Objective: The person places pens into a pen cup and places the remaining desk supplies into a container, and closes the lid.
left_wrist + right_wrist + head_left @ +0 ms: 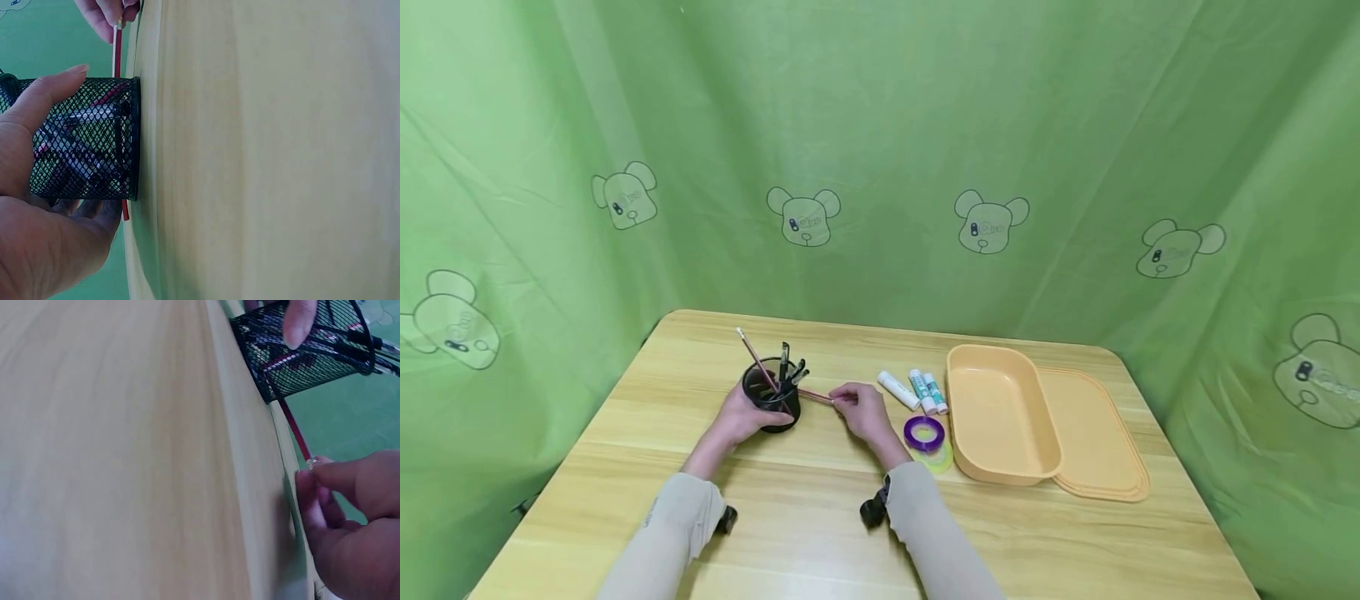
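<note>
My left hand (pixel 741 417) grips a black mesh pen cup (pixel 782 425), thumb across its near side and fingers round the other. Several black pens (pixel 786 363) and a red-striped pencil (pixel 755 356) with a white end lean inside it. To the right of the cup, my right hand (pixel 862 408) pinches the end of another red pencil (pixel 295 431) between thumb and fingertips. That pencil lies low and level behind the cup; in the left wrist view its red tip (pixel 125 210) pokes out past the cup's other side.
Three white glue sticks (pixel 898 390) lie right of my right hand. A purple tape roll (pixel 924 433) overlaps a yellow one (pixel 942 459) nearer me. Beyond them stands an orange box (pixel 1004 477), its lid (pixel 1097 433) flat beside it. Green curtain (pixel 895 150) surrounds the wooden table (pixel 820 525).
</note>
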{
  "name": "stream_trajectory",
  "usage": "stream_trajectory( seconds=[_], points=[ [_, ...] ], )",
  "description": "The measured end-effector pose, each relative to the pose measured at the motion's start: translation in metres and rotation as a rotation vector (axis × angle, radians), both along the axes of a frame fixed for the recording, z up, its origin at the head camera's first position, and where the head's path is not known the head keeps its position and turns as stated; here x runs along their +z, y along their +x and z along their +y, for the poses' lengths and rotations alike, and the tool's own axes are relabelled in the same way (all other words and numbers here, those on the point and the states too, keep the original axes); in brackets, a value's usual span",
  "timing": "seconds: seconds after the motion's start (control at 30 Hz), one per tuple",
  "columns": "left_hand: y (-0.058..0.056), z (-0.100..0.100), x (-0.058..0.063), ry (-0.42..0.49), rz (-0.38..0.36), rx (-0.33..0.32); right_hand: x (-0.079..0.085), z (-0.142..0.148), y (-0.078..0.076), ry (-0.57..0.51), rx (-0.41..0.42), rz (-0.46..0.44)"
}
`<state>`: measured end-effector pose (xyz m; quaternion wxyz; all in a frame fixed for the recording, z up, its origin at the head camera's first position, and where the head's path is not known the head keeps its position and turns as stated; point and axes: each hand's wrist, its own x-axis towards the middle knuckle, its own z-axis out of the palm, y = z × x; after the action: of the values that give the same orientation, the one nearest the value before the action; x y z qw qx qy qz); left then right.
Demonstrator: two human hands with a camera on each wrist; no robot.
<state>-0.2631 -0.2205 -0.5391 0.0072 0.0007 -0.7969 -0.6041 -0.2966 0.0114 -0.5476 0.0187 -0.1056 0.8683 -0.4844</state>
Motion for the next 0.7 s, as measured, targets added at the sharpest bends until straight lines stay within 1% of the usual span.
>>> stream_trajectory(
  seconds=[0.07, 0.13, 0.3, 0.43, 0.53, 0.7],
  points=[
    [0.0, 0.0, 0.001, -0.004, 0.0, -0.001, 0.002, 0.002, 0.0, -0.066, -0.011, -0.024],
    [0.001, 0.0, 0.001, -0.004, 0.0, -0.001, 0.003, 0.005, 0.0, -0.136, -0.041, -0.044],
    [0.0, -0.001, 0.0, 0.0, -0.016, -0.005, 0.01, 0.011, -0.003, -0.308, -0.123, -0.052],
    [-0.001, -0.001, 0.001, 0.021, -0.029, -0.017, 0.017, 0.016, -0.005, -0.437, -0.152, -0.06],
    [-0.001, -0.001, 0.001, 0.033, -0.028, -0.025, 0.021, 0.02, -0.006, -0.491, -0.165, -0.068],
    [-0.001, 0.0, 0.002, 0.014, -0.021, -0.017, 0.029, 0.027, -0.006, -0.56, -0.169, -0.064]
  ],
)
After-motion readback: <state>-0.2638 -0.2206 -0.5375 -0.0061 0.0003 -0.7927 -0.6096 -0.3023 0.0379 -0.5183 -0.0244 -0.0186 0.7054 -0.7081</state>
